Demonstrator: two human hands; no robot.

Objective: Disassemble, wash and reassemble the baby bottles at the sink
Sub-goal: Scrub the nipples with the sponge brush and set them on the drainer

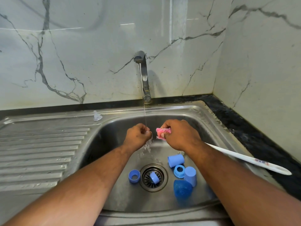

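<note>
Two hands are hovering apart over the steel sink (203,115): the right hand (180,136) is squeezing a crumpled pink sponge (161,132); the left hand (138,136) is curling under running water (144,103), and I cannot tell whether it is holding anything.

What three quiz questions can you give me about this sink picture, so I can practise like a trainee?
1. True or false: water runs from the tap.
2. What does the right hand grip? A) a pink sponge B) a blue cap C) a spoon
3. Fill in: the clear teat sits on the rim of the sink, to the ____ of the tap.

Key: 1 true; 2 A; 3 left.
</note>
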